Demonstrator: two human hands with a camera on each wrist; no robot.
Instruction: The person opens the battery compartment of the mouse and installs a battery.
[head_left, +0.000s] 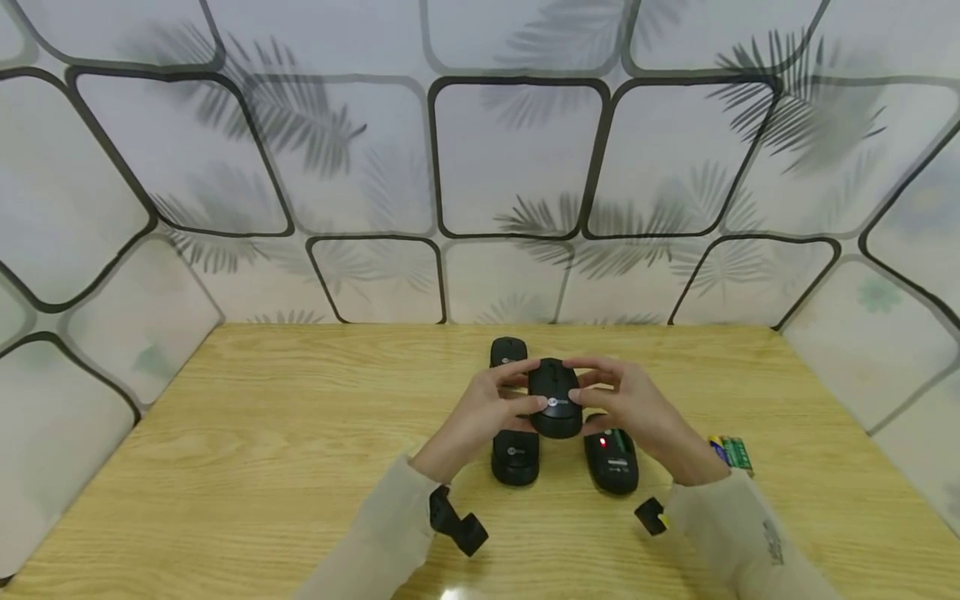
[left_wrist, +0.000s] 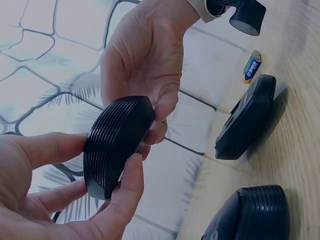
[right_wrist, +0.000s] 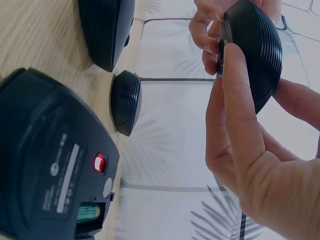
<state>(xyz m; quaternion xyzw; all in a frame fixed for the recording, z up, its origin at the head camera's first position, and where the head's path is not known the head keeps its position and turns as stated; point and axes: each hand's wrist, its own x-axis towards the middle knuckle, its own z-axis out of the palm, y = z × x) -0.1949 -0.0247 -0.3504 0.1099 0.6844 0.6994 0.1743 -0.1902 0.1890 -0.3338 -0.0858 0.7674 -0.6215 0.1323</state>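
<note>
A black computer mouse (head_left: pixel 553 387) with ribbed sides is held above the table between both hands. My left hand (head_left: pixel 491 403) pinches its left side, and my right hand (head_left: pixel 626 408) pinches the opposite side. In the left wrist view, fingertips of both hands touch the mouse (left_wrist: pixel 117 142). Below my right hand, a second mouse (head_left: pixel 612 458) lies upside down, its red sensor light glowing. The right wrist view shows a green battery (right_wrist: pixel 88 213) in that mouse's open compartment. What the held mouse's underside looks like is hidden.
Beneath my left hand a mouse (head_left: pixel 515 457) sits upright, and behind it stands another mouse (head_left: pixel 508 350). Loose batteries (head_left: pixel 731 452) lie right of my right wrist. The wooden table (head_left: pixel 300 433) ends at a patterned fabric wall (head_left: pixel 517 158).
</note>
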